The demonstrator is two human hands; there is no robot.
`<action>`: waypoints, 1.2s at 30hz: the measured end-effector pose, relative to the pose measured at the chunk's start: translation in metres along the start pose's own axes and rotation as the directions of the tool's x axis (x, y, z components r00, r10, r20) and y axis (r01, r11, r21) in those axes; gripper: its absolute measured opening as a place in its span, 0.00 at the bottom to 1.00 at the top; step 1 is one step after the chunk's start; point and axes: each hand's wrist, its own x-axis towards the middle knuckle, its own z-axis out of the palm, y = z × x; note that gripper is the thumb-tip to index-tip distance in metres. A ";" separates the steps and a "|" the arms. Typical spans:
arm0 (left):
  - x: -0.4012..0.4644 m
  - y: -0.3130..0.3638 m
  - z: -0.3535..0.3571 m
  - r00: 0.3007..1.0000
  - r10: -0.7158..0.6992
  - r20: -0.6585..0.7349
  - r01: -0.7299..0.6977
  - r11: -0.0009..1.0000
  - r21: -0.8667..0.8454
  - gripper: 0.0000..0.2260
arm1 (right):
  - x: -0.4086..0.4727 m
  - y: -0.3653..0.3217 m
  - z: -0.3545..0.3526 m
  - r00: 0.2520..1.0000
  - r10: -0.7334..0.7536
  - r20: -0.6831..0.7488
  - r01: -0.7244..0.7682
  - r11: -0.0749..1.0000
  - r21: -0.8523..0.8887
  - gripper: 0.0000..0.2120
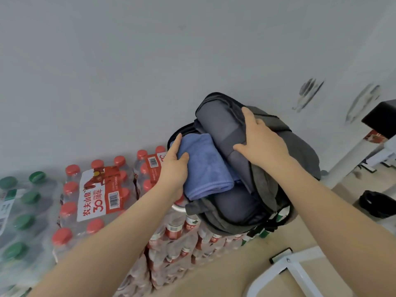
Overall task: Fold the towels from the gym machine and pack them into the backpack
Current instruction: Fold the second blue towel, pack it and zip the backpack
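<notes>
Left hand [174, 166] grips blue towel [205, 168] in backpack [278, 168].

The backpack [278, 163] is set on stacked packs of bottled water [177, 239], against the wall [150, 61] behind it. A folded towel [205, 166] is lodged in its open mouth, at the left. Further packs [94, 196] are ranged to the left, and a bin [379, 203] stands on the floor [235, 275] to the right.
</notes>
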 end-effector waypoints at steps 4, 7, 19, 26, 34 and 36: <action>0.010 0.002 0.024 0.992 0.126 0.010 -0.123 0.951 0.283 0.26 | 0.004 0.006 -0.002 0.990 -0.031 -0.140 0.038 0.998 0.054 0.34; 0.009 -0.008 0.022 0.929 0.370 -0.010 -0.245 0.633 0.734 0.26 | 0.002 0.005 0.001 0.982 -0.038 -0.184 0.048 0.997 0.052 0.36; 0.015 -0.022 -0.008 0.776 0.101 0.623 -0.631 0.100 0.770 0.48 | -0.004 -0.005 0.011 0.968 -0.023 -0.250 0.036 0.998 0.051 0.30; 0.035 -0.003 0.037 0.861 -0.023 0.509 -0.509 -0.057 0.859 0.34 | -0.009 -0.009 -0.004 0.941 -0.061 -0.332 0.097 0.991 0.092 0.27; 0.006 0.008 -0.036 0.804 0.020 0.594 -0.563 0.344 0.751 0.33 | -0.039 -0.051 0.012 0.936 -0.124 -0.329 0.112 0.992 -0.057 0.26; -0.001 0.008 -0.054 0.812 0.065 0.580 -0.556 0.388 0.735 0.29 | -0.046 -0.062 0.021 0.951 -0.142 -0.275 0.118 0.988 -0.104 0.27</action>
